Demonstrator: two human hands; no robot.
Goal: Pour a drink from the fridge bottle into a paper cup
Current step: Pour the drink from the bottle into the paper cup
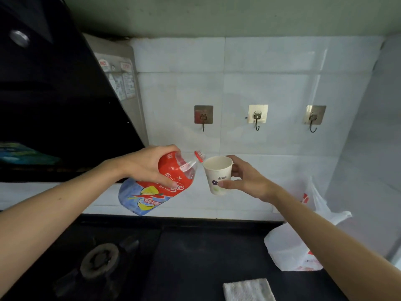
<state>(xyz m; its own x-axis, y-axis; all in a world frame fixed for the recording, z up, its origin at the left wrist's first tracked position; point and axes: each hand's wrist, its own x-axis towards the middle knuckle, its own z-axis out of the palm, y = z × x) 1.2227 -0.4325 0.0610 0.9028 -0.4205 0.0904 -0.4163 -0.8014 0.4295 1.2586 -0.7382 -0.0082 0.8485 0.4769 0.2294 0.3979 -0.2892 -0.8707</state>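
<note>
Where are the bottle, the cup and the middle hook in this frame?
bottle (156, 193): head view, on the printed label at mid-body.
cup (216, 173): head view, on the white side wall below the rim.
middle hook (257, 118): head view, on its square wall plate.

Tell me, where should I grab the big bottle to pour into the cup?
Grab the bottle around its red upper part, from the side away from the cup, as the left hand does. It is wide and tipped with its neck towards the cup, so that grip probably steadies it and keeps fingers clear of the neck.
</note>
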